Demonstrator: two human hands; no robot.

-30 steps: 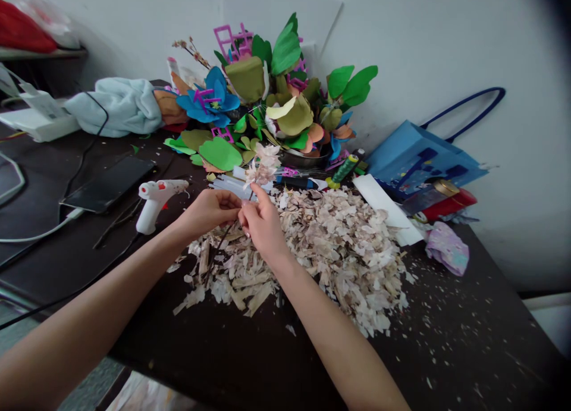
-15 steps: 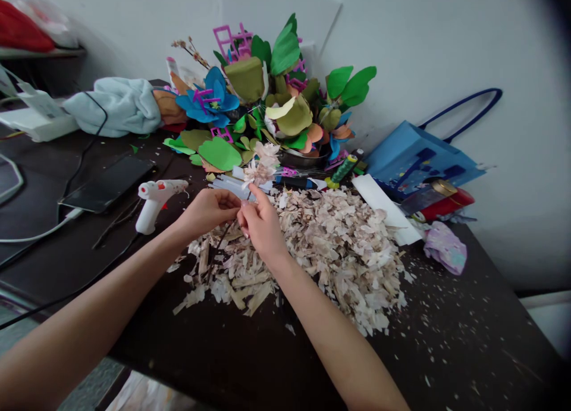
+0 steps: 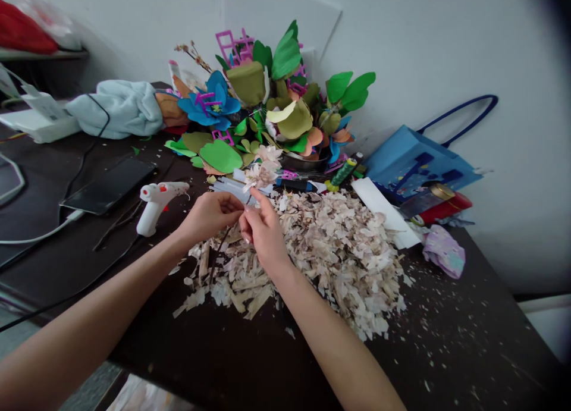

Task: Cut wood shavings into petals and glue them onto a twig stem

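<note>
Flakes heap up below our left hand and right hand, both pinched pretty much closed, holding the pale flower by its stem. It's over the heap's far edge, bloom aimed away and a bit right, thin dark stem slanting back near-left.

"Arms first. Covered or bare?"

"Bare. Same for left forearm and right forearm, right down to the near edge of view."

"Build?"

"Slim, long, smooth. Broader at the near end, tapering to narrow wrists."

"Farther off, left hand and right hand?"

"Bare too. Slender fingers. Nails too small to read."
</note>
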